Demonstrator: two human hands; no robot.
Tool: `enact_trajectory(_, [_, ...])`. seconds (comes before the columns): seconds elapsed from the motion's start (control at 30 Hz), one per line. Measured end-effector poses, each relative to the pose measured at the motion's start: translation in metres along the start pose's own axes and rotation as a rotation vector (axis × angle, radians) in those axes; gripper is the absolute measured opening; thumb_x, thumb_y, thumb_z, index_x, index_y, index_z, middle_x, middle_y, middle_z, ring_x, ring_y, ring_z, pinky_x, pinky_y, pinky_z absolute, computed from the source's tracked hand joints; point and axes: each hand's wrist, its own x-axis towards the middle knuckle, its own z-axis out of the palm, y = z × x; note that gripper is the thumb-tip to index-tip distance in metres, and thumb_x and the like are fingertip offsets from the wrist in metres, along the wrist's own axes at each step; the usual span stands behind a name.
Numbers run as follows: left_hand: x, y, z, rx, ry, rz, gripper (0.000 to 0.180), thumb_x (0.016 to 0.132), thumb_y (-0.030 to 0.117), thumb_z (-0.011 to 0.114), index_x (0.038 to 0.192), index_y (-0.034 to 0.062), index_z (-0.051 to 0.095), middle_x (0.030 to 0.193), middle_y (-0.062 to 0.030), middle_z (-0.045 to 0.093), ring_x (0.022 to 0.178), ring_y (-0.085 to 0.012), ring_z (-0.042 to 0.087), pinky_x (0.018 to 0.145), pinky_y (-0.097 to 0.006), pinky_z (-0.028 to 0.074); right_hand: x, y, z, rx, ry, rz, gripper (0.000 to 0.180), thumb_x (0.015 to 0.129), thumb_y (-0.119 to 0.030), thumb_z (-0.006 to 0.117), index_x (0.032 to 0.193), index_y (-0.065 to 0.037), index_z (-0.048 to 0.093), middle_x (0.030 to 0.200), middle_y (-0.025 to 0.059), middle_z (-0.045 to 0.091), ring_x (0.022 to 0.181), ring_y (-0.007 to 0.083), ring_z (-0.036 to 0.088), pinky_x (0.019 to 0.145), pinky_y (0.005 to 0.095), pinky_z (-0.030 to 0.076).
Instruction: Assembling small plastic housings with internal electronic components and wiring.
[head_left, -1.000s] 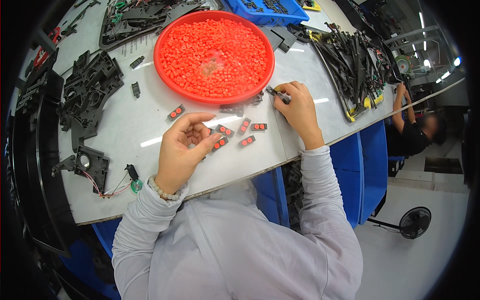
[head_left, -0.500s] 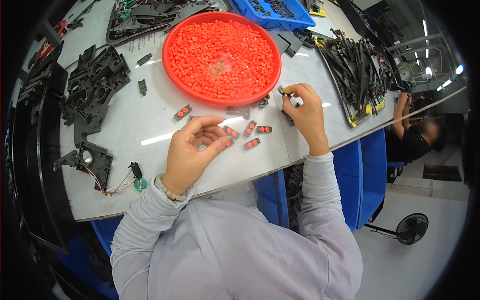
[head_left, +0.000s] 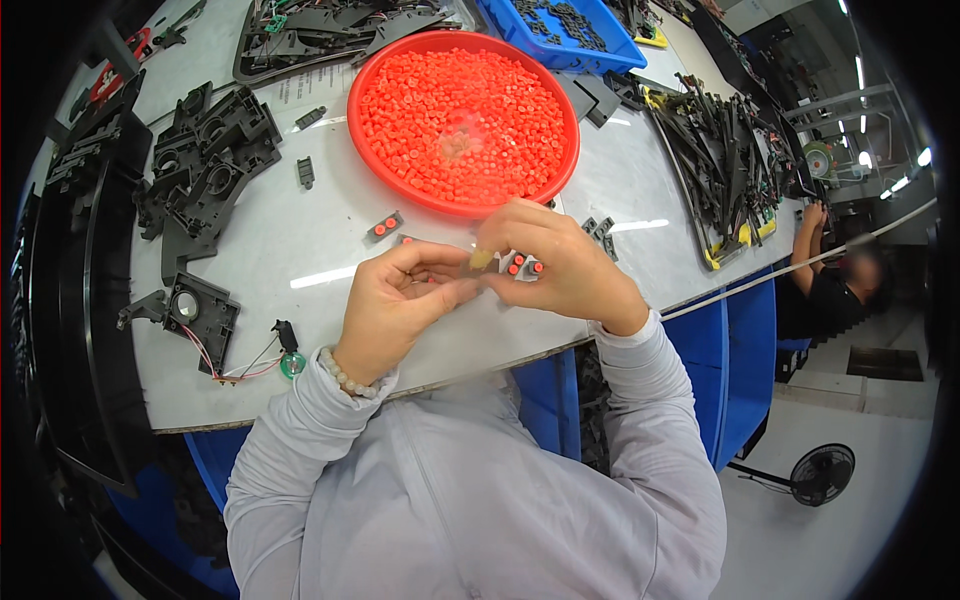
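Note:
Both of my hands meet just in front of the round red tray (head_left: pixel 362 150) heaped with small orange-red caps. My right hand (head_left: pixel 568 262) pinches a small dark grey block (head_left: pixel 482 270), with something yellowish at its index fingertip. My left hand (head_left: pixel 400 300) has thumb and fingers closed against the near end of the same block, so most of it is hidden. Beside and partly behind the fingers lie similar dark blocks with two orange-red caps each, such as one capped block (head_left: pixel 384 227) to the left. Two dark blocks without caps (head_left: pixel 305 172) lie left of the tray.
Black moulded housings (head_left: pixel 210 170) and a wired part with a green disc (head_left: pixel 291 364) occupy the left. A blue bin (head_left: pixel 570 50) stands behind the tray. Long black parts fill a yellow-cornered tray (head_left: pixel 712 262) at right. Farther right, another person (head_left: pixel 840 290) works.
My right hand has moved left with the dark block from the tray's right side to meet my left hand. The left fingers have closed in on the block. The view has shifted slightly.

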Motion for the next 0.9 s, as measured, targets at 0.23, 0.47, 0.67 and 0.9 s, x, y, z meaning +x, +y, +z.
enact_trajectory(0.23, [0.0, 0.003, 0.002, -0.035, 0.072, 0.006, 0.023, 0.08, -0.007, 0.062, 0.102, -0.0055, 0.056, 0.093, -0.0133, 0.063, 0.082, -0.0159, 0.064, 0.073, -0.025, 0.054, 0.021, 0.014, -0.018, 0.186, -0.12, 0.16, 0.021, 0.071, -0.006, 0.068, 0.091, -0.001, 0.063, 0.088, 0.0071, 0.063, 0.079, 0.0202, 0.059, 0.07, 0.03, 0.047])
enact_trajectory(0.47, [0.002, 0.002, -0.001, 0.081, 0.097, 0.069, 0.02, 0.081, -0.008, 0.061, 0.099, -0.0048, 0.055, 0.089, -0.0126, 0.064, 0.08, -0.0154, 0.064, 0.072, -0.026, 0.055, 0.067, 0.09, -0.038, -0.336, 0.13, 0.275, 0.02, 0.075, -0.012, 0.065, 0.09, 0.002, 0.066, 0.085, 0.0145, 0.066, 0.079, 0.0248, 0.063, 0.074, 0.0338, 0.049])
enact_trajectory(0.67, [0.002, 0.002, 0.0, 0.063, 0.104, 0.047, 0.019, 0.081, -0.007, 0.061, 0.099, -0.0047, 0.054, 0.089, -0.0123, 0.064, 0.08, -0.015, 0.064, 0.072, -0.026, 0.055, 0.091, 0.113, -0.024, -0.514, 0.092, 0.123, 0.017, 0.075, -0.013, 0.064, 0.087, -0.002, 0.067, 0.082, 0.0138, 0.065, 0.077, 0.0265, 0.062, 0.071, 0.036, 0.048])
enact_trajectory(0.9, [0.003, 0.001, -0.002, 0.045, 0.104, 0.081, 0.02, 0.081, -0.007, 0.061, 0.1, -0.005, 0.054, 0.09, -0.0129, 0.064, 0.08, -0.0162, 0.064, 0.073, -0.026, 0.054, 0.103, 0.108, -0.02, -0.632, 0.008, 0.162, 0.016, 0.074, -0.013, 0.064, 0.083, -0.001, 0.066, 0.075, 0.0126, 0.064, 0.07, 0.0232, 0.062, 0.067, 0.0343, 0.048])
